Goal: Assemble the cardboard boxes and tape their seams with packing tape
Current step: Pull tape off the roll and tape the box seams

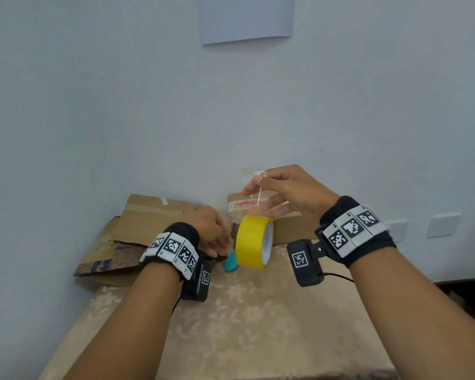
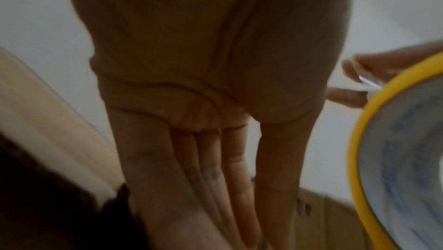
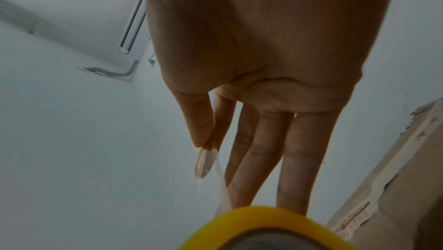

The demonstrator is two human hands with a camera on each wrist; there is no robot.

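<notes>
- Head view, nearest first: a patterned cloth [image 1: 231, 325] covers the table; both forearms reach in over it, each with a marker band and camera at the wrist.
- The tape roll [image 1: 254, 242] stands on edge in mid-table; yellow rim, pale core; a teal thing [image 1: 231, 265] lies just beside it, too hidden to name.
- Right hand [image 1: 288, 192] hovers above the roll; thumb and forefinger pinch the clear tape end [image 3: 208, 161], drawn up off the roll; the other fingers are straight, their tips at the roll's top.
- Left hand [image 1: 211, 231] lies left of the roll, fingers straight and together, holding nothing that I can see; whether it touches the roll I cannot tell.
- Behind it, flat cardboard [image 1: 137, 231] lies against the wall; behind the roll stands a box [image 1: 283, 226] with old tape on it.
- My guess: the film is thin, limp and sticky, apt to fold on itself; keep it taut by the very end; the roll is light and may tip, so steady it through the core.
</notes>
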